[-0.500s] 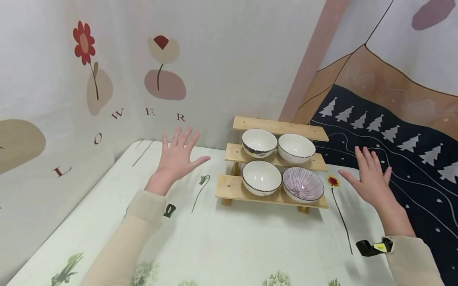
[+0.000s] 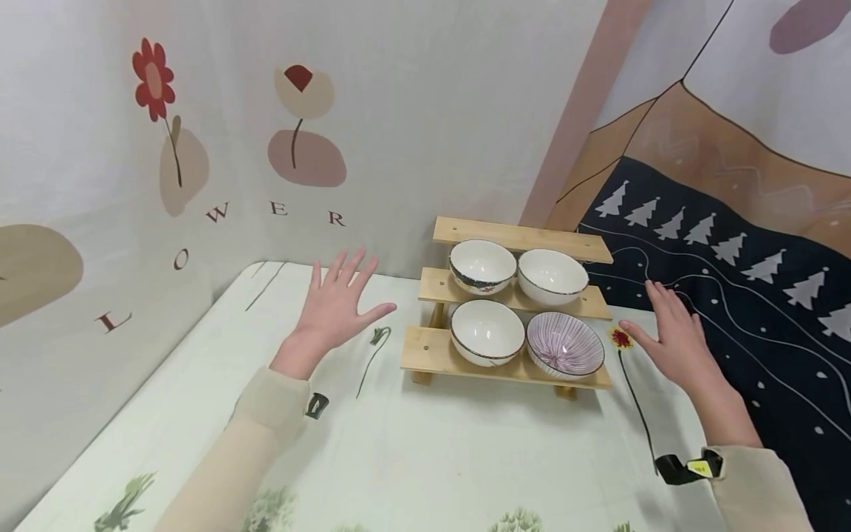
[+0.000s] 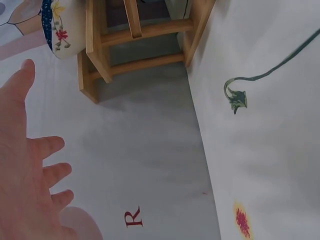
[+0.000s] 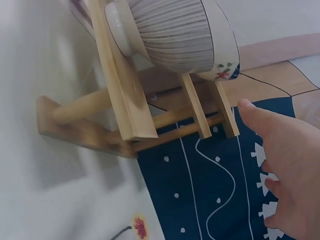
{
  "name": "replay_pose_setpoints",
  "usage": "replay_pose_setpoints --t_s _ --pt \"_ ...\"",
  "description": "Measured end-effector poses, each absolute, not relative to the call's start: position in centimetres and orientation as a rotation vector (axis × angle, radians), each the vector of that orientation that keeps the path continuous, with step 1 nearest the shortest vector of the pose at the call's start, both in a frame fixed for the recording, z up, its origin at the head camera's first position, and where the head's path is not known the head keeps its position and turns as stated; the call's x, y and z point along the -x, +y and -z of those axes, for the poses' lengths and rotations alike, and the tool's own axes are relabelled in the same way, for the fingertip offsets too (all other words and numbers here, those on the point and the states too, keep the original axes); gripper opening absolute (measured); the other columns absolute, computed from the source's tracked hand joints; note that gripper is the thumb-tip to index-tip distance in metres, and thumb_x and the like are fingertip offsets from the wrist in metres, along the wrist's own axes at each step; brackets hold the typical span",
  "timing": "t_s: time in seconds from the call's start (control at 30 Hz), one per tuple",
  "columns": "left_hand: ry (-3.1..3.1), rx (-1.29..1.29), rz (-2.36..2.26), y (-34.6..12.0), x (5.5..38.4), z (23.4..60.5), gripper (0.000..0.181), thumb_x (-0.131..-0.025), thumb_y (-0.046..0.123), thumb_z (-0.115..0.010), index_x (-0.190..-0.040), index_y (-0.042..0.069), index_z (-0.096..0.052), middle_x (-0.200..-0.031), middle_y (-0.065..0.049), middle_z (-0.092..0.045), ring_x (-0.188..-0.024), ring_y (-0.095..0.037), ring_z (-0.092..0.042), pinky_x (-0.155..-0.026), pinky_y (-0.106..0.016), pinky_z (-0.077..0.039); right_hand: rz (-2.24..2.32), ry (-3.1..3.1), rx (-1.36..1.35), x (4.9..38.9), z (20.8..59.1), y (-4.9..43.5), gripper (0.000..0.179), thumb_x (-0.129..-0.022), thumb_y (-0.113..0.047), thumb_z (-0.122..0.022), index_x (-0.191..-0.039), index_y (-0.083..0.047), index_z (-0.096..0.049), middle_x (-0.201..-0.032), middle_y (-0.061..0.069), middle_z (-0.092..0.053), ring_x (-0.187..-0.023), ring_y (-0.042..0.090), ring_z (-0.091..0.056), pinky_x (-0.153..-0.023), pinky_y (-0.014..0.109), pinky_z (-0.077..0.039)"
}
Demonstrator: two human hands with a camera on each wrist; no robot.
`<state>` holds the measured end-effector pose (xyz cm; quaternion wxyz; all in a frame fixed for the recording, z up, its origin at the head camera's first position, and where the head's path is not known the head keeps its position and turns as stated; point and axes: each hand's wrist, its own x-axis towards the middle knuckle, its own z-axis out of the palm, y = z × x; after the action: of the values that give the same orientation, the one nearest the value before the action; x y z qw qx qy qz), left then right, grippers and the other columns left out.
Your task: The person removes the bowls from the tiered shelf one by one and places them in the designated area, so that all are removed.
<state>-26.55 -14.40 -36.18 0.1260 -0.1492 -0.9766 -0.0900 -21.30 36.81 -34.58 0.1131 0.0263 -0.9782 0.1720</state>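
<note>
My left hand (image 2: 335, 303) is raised to the left of a tiered wooden rack (image 2: 425, 349), fingers spread, holding nothing. On the rack's other side my right hand (image 2: 674, 343) hovers with fingers straight, also holding nothing. Two bowls stand on the middle tier: a white bowl (image 2: 482, 262) with a dark patterned outside, and a plain white bowl (image 2: 553, 275) beside it. On the lowest tier sit a white bowl with a dark rim (image 2: 487, 329) and a purple-striped bowl (image 2: 565, 343). The right wrist view shows the striped bowl (image 4: 172, 35) from the side, apart from the fingers.
The top plank (image 2: 518, 235) of the rack carries nothing. A pale cloth with printed flowers covers the table (image 2: 412, 451). Behind it hangs a printed curtain (image 2: 412, 111), with a dark tree-patterned part (image 2: 764, 318) at the right. Black straps circle both wrists.
My right hand has moved left toward the rack, and slightly down. The left hand has shifted a little right and down. The bowls stay where they were.
</note>
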Motion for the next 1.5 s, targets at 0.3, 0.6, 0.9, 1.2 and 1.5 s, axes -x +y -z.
replay_pose_setpoints --t_s 0.3,0.6,0.9,1.2,1.5 --pt "-2.841 0.481 0.264 -13.6 25.6 36.1 0.084 -0.093 0.07 -0.047 -0.158 0.019 -0.03 -0.168 -0.008 -0.018 -0.156 -0.035 -0.01 -0.127 -0.063 0.0 -0.685 -2.876 -0.11 21.2 35.2 35.2 0.081 -0.102 -0.046 -0.051 -0.159 -0.003 -0.012 -0.161 0.034 -0.015 -0.142 0.058 -0.021 -0.109 0.078 -0.027" --pt "-2.844 0.509 0.337 -12.8 24.7 36.0 0.081 -0.094 0.068 -0.047 -0.157 0.02 -0.031 -0.167 -0.006 -0.022 -0.156 -0.033 -0.013 -0.129 -0.058 -0.002 -0.849 -2.874 -0.112 22.2 35.3 33.9 0.074 -0.104 -0.038 -0.051 -0.158 0.0 -0.016 -0.16 0.034 -0.019 -0.137 0.061 -0.03 -0.109 0.072 -0.035" --pt "-2.817 0.565 0.42 -11.9 24.4 36.2 0.08 -0.093 0.066 -0.05 -0.157 0.021 -0.032 -0.165 -0.006 -0.029 -0.154 -0.033 -0.02 -0.128 -0.06 -0.009 -0.918 -2.827 -0.085 22.6 36.1 33.8 0.071 -0.104 -0.037 -0.05 -0.155 0.004 -0.024 -0.156 0.036 -0.028 -0.137 0.058 -0.034 -0.11 0.066 -0.038" --pt "-2.808 0.602 0.475 -10.9 24.2 36.9 0.08 -0.093 0.064 -0.052 -0.156 0.017 -0.035 -0.164 -0.007 -0.032 -0.153 -0.033 -0.023 -0.128 -0.059 -0.013 -1.002 -2.738 -0.065 22.9 37.0 33.7 0.065 -0.104 -0.036 -0.051 -0.151 0.006 -0.034 -0.15 0.033 -0.041 -0.136 0.05 -0.043 -0.108 0.05 -0.04" --pt "-2.802 0.608 0.542 -10.3 24.1 37.5 0.078 -0.094 0.062 -0.053 -0.155 0.017 -0.037 -0.162 -0.007 -0.035 -0.152 -0.032 -0.025 -0.128 -0.058 -0.014 -1.023 -2.704 0.027 23.0 37.5 33.6 0.061 -0.103 -0.037 -0.052 -0.149 0.002 -0.041 -0.149 0.029 -0.046 -0.134 0.047 -0.048 -0.104 0.042 -0.043"
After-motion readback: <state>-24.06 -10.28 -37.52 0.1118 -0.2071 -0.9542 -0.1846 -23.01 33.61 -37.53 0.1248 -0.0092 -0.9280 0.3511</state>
